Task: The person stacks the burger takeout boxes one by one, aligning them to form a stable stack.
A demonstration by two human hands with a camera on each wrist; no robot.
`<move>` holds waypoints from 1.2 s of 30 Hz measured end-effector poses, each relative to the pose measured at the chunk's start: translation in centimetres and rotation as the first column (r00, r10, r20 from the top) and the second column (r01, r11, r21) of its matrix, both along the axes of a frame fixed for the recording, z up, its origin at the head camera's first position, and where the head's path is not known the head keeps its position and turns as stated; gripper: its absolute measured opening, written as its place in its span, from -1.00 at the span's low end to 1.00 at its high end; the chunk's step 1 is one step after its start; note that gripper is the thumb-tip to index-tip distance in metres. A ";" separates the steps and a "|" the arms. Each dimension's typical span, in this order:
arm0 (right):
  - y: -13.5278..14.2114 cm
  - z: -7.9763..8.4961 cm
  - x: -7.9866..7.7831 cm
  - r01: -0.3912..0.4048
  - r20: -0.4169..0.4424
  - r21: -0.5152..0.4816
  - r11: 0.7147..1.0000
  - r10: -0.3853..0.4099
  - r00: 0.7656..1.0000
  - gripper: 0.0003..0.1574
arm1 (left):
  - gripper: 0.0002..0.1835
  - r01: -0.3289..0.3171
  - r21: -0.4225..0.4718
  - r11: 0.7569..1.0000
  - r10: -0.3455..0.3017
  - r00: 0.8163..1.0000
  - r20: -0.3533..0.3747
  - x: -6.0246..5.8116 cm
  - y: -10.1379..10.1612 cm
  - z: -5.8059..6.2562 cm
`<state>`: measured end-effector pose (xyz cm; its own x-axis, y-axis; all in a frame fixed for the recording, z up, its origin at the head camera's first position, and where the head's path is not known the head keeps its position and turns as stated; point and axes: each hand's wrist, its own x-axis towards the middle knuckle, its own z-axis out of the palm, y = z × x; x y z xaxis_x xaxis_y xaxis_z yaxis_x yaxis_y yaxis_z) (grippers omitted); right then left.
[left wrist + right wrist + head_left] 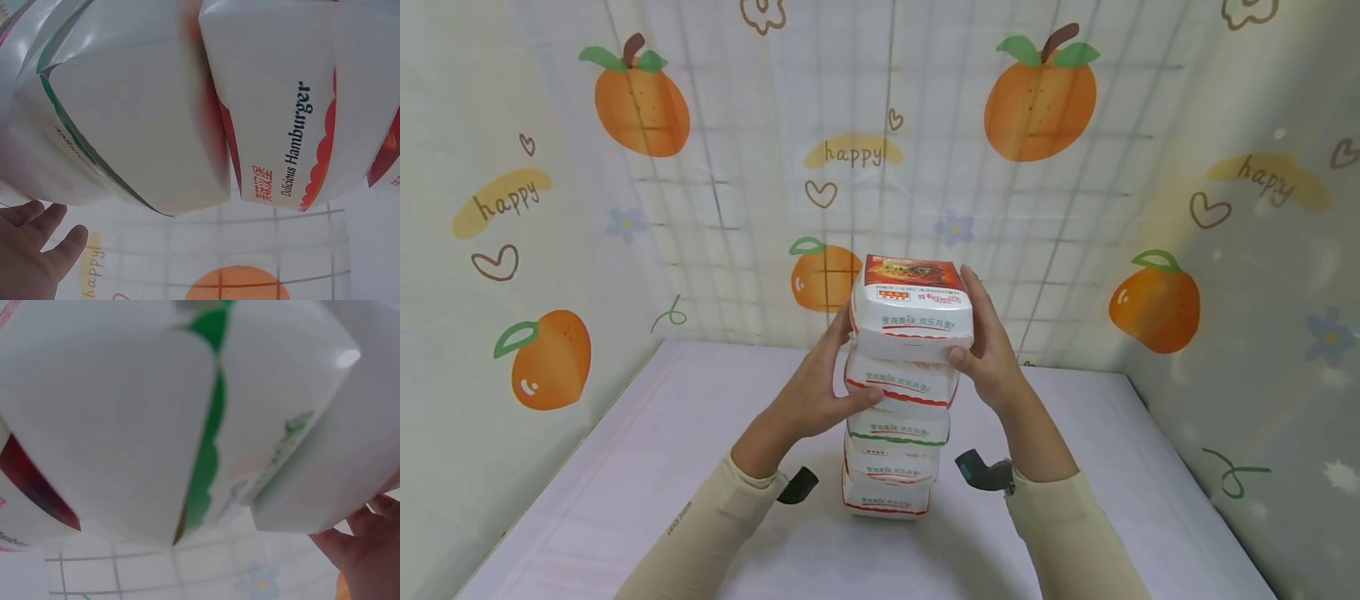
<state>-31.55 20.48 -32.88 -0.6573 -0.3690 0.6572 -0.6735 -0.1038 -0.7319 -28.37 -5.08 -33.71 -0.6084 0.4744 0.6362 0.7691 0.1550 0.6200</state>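
Observation:
Several white paper burger boxes stand in a tall, slightly uneven stack in the middle of the table. On the top burger box [913,312], a burger picture on a red ground covers the lid. My right hand [996,358] grips this box's right side, thumb at its lower front edge. My left hand [816,387] lies along the left side of the upper stack, its thumb across the front of the second burger box [901,379]. Below is a green-trimmed burger box [898,427]; the bottom burger box [886,498] rests on the table. Left fingertips [75,240] show beside the boxes.
The table [722,533] has a pale cover. Curtains [745,108] printed with oranges and "happy" surround it at the back and sides, with a wire grid showing through behind. Black wrist-worn devices [985,471] jut inward near the lower stack.

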 end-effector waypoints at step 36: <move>0.0 -0.3 0.1 -0.024 0.013 -0.044 0.999 0.024 1.000 0.22 | 0.13 -0.057 -0.025 0.998 0.056 0.998 -0.041 -2.5 0.0 -2.8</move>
<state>-31.40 20.48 -33.21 -0.6577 -0.3557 0.6640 -0.6603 -0.1519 -0.7355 -30.88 -5.06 -36.54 -0.6088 0.4571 0.6484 0.7830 0.2145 0.5839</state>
